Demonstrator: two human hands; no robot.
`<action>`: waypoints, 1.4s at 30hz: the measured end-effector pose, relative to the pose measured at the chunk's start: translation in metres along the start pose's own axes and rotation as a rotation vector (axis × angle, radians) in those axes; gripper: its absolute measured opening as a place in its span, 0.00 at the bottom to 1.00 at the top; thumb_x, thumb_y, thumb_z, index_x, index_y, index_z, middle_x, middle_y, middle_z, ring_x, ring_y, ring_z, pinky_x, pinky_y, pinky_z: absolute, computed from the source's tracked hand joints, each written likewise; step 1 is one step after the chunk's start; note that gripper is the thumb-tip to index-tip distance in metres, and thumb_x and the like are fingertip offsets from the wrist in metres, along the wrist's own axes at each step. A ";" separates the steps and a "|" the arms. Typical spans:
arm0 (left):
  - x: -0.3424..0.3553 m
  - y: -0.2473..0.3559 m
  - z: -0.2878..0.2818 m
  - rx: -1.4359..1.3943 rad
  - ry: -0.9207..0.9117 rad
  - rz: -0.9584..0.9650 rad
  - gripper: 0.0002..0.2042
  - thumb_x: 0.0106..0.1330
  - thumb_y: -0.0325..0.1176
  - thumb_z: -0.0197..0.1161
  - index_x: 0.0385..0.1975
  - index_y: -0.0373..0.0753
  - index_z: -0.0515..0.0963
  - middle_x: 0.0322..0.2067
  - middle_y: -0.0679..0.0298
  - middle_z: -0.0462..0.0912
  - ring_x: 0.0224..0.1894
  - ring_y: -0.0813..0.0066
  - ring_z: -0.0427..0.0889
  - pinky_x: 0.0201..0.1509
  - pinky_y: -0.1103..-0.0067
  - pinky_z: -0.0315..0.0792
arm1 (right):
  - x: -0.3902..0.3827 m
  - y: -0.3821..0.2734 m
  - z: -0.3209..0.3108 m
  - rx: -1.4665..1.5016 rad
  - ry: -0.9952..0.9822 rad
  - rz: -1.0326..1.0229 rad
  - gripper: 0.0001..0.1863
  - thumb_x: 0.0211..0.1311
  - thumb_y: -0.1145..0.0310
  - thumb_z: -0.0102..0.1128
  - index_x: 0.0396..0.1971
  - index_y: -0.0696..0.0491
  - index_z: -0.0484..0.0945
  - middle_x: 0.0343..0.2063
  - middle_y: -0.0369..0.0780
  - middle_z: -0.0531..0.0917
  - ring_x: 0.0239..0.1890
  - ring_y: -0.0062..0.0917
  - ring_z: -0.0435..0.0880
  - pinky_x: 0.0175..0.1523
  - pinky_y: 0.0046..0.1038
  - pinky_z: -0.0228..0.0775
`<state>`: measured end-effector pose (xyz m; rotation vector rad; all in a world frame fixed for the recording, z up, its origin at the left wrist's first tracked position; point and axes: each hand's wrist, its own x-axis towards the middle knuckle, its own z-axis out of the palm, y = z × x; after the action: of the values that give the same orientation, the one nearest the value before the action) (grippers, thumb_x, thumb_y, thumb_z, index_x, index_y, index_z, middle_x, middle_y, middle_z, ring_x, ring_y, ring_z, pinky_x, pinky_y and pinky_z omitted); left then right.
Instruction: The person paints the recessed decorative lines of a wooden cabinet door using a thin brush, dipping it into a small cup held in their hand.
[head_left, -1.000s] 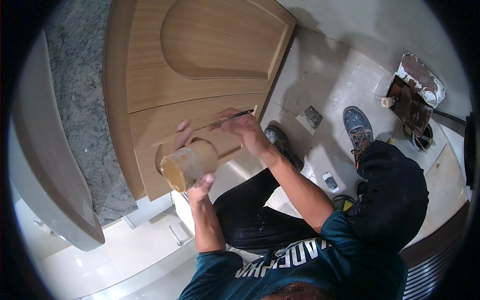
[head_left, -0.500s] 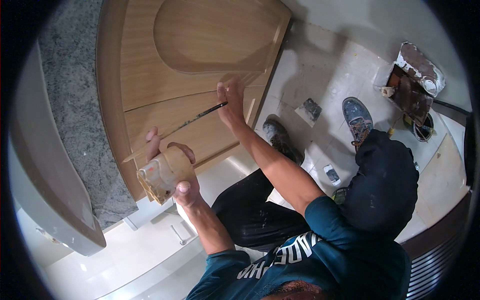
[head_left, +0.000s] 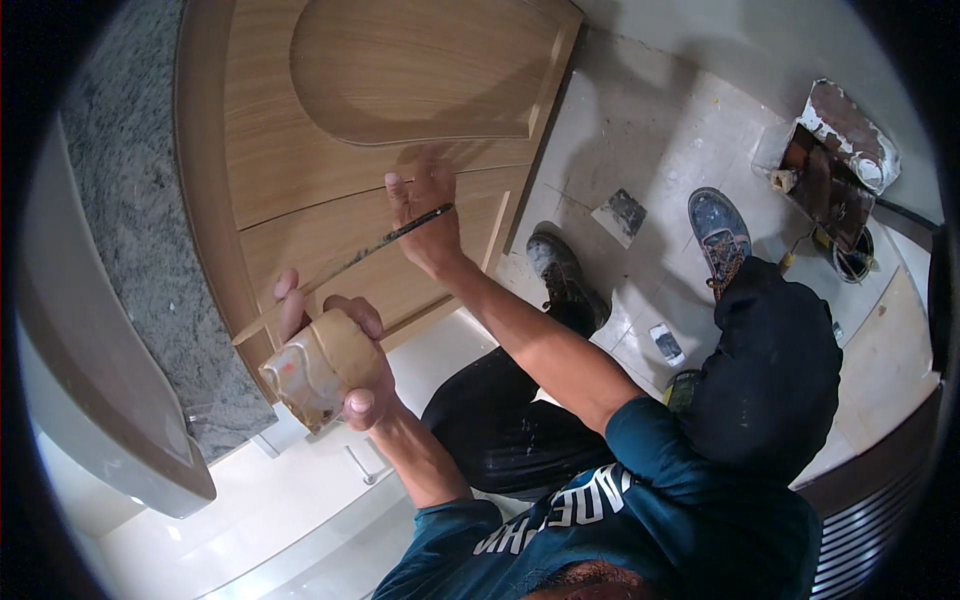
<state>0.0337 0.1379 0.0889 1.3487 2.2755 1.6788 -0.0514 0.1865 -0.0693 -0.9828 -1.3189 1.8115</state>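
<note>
My left hand (head_left: 366,400) is closed around a translucent plastic cup (head_left: 312,372) with tan paint-like stuff on its wall. The cup is tilted, and its inside is hidden. A thin paintbrush (head_left: 350,261) with a pale wooden handle and a dark end is pinched in the same hand's fingers. Its dark end passes in front of my right hand (head_left: 428,225). That hand is up at the light wood cabinet door (head_left: 385,190), thumb apart from the other fingers, which are blurred by motion. Nothing shows in it.
A speckled grey stone countertop (head_left: 135,190) and a white basin (head_left: 110,400) lie left of the door. On the tiled floor are a phone-like object (head_left: 666,345), a stained brown tray (head_left: 835,190) and a small bucket (head_left: 850,255), near my shoes (head_left: 718,235).
My right hand has moved left along the door, its fingers now smeared. My left hand, with the cup and brush, has shifted slightly left and down; the whole view has also shifted a little.
</note>
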 end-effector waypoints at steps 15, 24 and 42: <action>-0.004 0.024 0.010 -0.233 -0.121 0.021 0.60 0.39 0.55 0.76 0.71 0.25 0.54 0.68 0.60 0.59 0.30 0.73 0.68 0.33 0.75 0.59 | -0.009 -0.085 0.004 0.274 -0.070 -0.127 0.47 0.74 0.47 0.48 0.70 0.73 0.42 0.54 0.65 0.65 0.56 0.56 0.68 0.62 0.53 0.61; 0.001 0.028 0.009 -0.246 -0.143 0.017 0.62 0.38 0.55 0.80 0.70 0.23 0.53 0.66 0.58 0.62 0.29 0.73 0.71 0.30 0.76 0.61 | -0.011 0.080 -0.030 0.178 0.085 0.185 0.49 0.71 0.43 0.54 0.75 0.59 0.41 0.60 0.51 0.64 0.53 0.38 0.72 0.59 0.38 0.71; -0.005 0.020 0.009 -0.209 -0.036 -0.034 0.59 0.40 0.49 0.80 0.69 0.20 0.53 0.47 0.56 0.72 0.31 0.72 0.73 0.29 0.77 0.63 | 0.031 0.117 -0.025 -0.249 0.121 0.099 0.43 0.76 0.44 0.42 0.74 0.63 0.44 0.57 0.61 0.65 0.58 0.55 0.66 0.68 0.50 0.56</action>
<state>0.0534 0.1430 0.0981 1.2776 2.0250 1.8053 -0.0554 0.1938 -0.1928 -1.2907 -1.4664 1.6567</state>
